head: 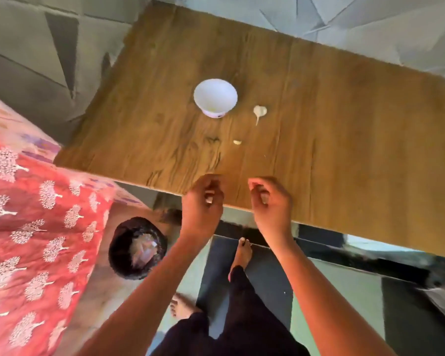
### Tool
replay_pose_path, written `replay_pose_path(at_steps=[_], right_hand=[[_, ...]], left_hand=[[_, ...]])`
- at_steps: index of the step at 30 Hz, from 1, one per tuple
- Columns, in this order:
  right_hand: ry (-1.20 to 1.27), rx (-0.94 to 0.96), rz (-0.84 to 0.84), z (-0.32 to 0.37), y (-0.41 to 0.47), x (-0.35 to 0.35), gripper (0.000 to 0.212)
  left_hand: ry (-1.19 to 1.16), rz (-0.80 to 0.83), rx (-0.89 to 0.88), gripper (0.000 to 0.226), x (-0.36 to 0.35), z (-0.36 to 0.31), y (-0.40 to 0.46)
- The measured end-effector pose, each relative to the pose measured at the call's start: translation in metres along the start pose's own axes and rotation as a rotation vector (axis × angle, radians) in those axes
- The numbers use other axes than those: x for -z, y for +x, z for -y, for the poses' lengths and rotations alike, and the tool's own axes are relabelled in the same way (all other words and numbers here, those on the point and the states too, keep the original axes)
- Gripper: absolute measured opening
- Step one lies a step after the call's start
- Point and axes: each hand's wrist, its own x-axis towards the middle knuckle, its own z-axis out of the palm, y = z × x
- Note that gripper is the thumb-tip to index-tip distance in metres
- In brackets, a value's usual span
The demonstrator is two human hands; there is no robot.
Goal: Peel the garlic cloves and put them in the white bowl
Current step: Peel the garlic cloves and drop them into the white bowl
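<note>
A white bowl (215,97) stands near the middle of the wooden table (344,129). Just right of it lies a partial garlic bulb (260,111) with a thin stem. A single small garlic clove (237,142) lies nearer to me. Over the table's front edge my left hand (203,201) and my right hand (270,201) hover side by side with curled fingers. Pale specks show at the fingertips of each hand, but the blur hides whether they are garlic, skin or nails. Both hands are well short of the bowl and the loose clove.
A dark round bin (138,247) with pale scraps inside sits on the floor at my lower left. A red patterned cloth (36,227) covers furniture on the left. My bare feet (242,253) are below the table edge.
</note>
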Motion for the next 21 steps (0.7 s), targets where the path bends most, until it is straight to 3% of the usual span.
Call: replay_pose_path(at_steps=[6, 10, 16, 21], right_hand=[[-0.059, 0.031, -0.009, -0.048, 0.063, 0.029, 0.016], [-0.150, 0.096, 0.007, -0.067, 0.102, 0.032, 0.019], [-0.210, 0.174, 0.056, -0.088, 0.119, 0.021, 0.019], [-0.242, 0.204, 0.065, -0.089, 0.119, 0.023, 0.018]], left_hand=[[0.437, 0.079, -0.261, 0.049, -0.048, -0.002, 0.087], [0.582, 0.062, -0.330, 0.036, -0.065, 0.003, 0.114], [0.573, -0.046, -0.319, 0.023, -0.075, -0.006, 0.124], [0.550, -0.173, -0.386, 0.026, -0.061, -0.038, 0.138]])
